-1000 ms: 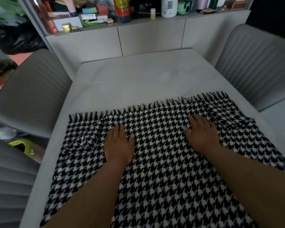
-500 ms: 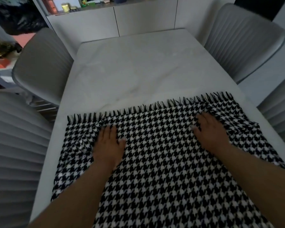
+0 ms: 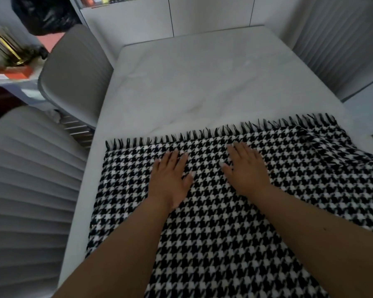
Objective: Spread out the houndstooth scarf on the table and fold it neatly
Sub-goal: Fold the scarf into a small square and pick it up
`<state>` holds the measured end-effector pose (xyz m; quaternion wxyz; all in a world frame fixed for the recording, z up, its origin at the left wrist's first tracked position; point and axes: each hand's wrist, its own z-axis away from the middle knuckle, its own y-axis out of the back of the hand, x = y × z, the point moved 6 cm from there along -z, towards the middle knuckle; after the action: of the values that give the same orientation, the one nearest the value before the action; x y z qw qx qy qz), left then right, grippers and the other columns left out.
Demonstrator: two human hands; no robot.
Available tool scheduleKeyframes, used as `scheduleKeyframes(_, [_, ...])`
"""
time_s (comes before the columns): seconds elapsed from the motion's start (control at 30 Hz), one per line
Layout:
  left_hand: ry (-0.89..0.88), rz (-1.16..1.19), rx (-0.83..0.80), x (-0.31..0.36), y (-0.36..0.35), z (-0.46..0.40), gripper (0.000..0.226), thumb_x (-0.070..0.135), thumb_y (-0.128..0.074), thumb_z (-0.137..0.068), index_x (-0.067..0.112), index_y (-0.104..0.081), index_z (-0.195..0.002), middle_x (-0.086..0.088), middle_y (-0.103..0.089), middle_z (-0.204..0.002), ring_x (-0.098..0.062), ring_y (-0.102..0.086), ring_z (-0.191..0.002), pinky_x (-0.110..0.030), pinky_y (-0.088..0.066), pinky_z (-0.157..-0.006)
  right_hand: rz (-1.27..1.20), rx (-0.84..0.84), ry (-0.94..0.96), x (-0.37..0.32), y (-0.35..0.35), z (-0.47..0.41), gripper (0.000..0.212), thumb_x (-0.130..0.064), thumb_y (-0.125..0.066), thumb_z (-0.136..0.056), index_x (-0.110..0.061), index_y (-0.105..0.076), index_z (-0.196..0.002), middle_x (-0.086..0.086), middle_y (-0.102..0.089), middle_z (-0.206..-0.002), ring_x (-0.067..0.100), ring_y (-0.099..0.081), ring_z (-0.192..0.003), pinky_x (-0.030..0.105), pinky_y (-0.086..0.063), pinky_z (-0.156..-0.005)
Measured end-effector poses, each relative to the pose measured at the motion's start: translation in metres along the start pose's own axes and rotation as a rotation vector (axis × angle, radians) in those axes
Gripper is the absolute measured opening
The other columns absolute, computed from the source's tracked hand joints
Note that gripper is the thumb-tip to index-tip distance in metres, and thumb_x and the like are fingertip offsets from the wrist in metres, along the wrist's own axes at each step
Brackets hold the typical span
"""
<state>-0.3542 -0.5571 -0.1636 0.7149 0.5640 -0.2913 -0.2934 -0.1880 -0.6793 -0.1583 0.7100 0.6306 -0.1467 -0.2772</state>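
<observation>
The black-and-white houndstooth scarf (image 3: 213, 222) lies spread over the near half of the pale marble table (image 3: 202, 82), its fringed end pointing away from me. My left hand (image 3: 170, 179) and my right hand (image 3: 246, 171) rest flat on the cloth, palms down, fingers apart, close together just behind the fringe. Neither hand grips anything. The scarf's far right corner (image 3: 336, 147) is rumpled into folds near the table's right edge.
Grey ribbed chairs stand at the left (image 3: 73, 76), near left (image 3: 30, 201) and far right (image 3: 342, 39). White cabinets (image 3: 181, 16) run behind the table. A black bag (image 3: 43, 14) sits at the back left.
Both hands have slid inward along the scarf toward its middle, and the left side of the cloth now lies flatter. My head has tilted down and shifted left.
</observation>
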Motion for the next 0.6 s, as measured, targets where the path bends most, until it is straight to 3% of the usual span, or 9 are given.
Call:
scheduleKeyframes(0.1, [0.151,-0.011,-0.024,-0.045,0.003,-0.015,0.066,0.061,-0.004,-0.095,0.032,0.009,-0.152,0.002,0.012,-0.162,-0.02,0.016,-0.148,-0.046,0.008,-0.12,0.007,0.036,-0.037,0.023,0.003,-0.022,0.072,-0.059,-0.006,-0.093,-0.019,-0.012,-0.152,0.004,-0.008,-0.16,0.02,-0.002,-0.148,0.041,-0.004,-0.12])
scheduleKeyframes(0.2, [0.276,-0.016,-0.03,-0.058,0.013,-0.024,0.068,0.06,-0.005,-0.096,0.026,0.007,-0.153,-0.002,0.013,-0.162,-0.022,0.016,-0.148,-0.049,0.008,-0.119,0.003,0.035,-0.114,0.042,0.008,-0.029,0.069,-0.057,-0.012,-0.096,-0.017,-0.013,-0.152,0.006,-0.01,-0.16,0.021,-0.006,-0.147,0.042,-0.007,-0.12])
scheduleKeyframes(0.27, [0.173,-0.005,0.043,-0.019,0.019,-0.026,0.069,0.059,-0.004,-0.096,0.024,0.009,-0.153,-0.002,0.017,-0.16,-0.022,0.019,-0.147,-0.048,0.012,-0.118,-0.098,0.064,-0.126,0.041,0.013,-0.018,0.067,-0.054,-0.017,-0.097,-0.015,-0.017,-0.152,0.007,-0.016,-0.159,0.022,-0.011,-0.147,0.039,-0.009,-0.12])
scheduleKeyframes(0.33, [-0.067,0.077,0.087,0.051,0.018,-0.02,0.068,0.059,-0.004,-0.095,0.024,0.009,-0.152,0.002,0.02,-0.158,-0.018,0.022,-0.145,-0.045,0.016,-0.117,-0.196,0.121,-0.118,0.04,0.017,0.009,0.063,-0.05,-0.02,-0.098,-0.014,-0.024,-0.15,0.008,-0.023,-0.157,0.022,-0.017,-0.145,0.035,-0.01,-0.118])
scheduleKeyframes(0.43, [-0.351,0.132,-0.032,0.143,0.0,-0.009,0.075,0.062,0.008,-0.088,0.026,0.005,-0.153,0.003,0.013,-0.161,-0.009,0.023,-0.143,-0.042,0.022,-0.114,-0.175,0.166,-0.144,0.058,0.012,0.051,0.063,-0.046,-0.019,-0.095,-0.011,-0.034,-0.145,0.009,-0.031,-0.153,0.022,-0.026,-0.143,0.029,-0.009,-0.115])
scheduleKeyframes(0.5, [-0.412,0.075,-0.055,0.171,-0.006,-0.016,0.084,0.065,0.017,-0.079,0.027,0.005,-0.153,0.003,0.012,-0.162,-0.012,0.021,-0.145,-0.044,0.021,-0.115,-0.137,0.16,-0.209,0.09,0.012,0.05,0.071,-0.049,-0.013,-0.091,-0.009,-0.034,-0.145,0.01,-0.03,-0.153,0.025,-0.025,-0.143,0.033,-0.011,-0.116])
scheduleKeyframes(0.6, [-0.373,0.021,-0.018,0.182,-0.006,-0.037,0.072,0.065,0.002,-0.091,0.029,0.008,-0.153,0.004,0.015,-0.161,-0.016,0.019,-0.147,-0.046,0.019,-0.116,-0.066,0.13,-0.385,0.155,0.022,0.021,0.066,-0.05,-0.016,-0.096,-0.013,-0.022,-0.15,0.009,-0.02,-0.157,0.027,-0.02,-0.144,0.041,-0.015,-0.117])
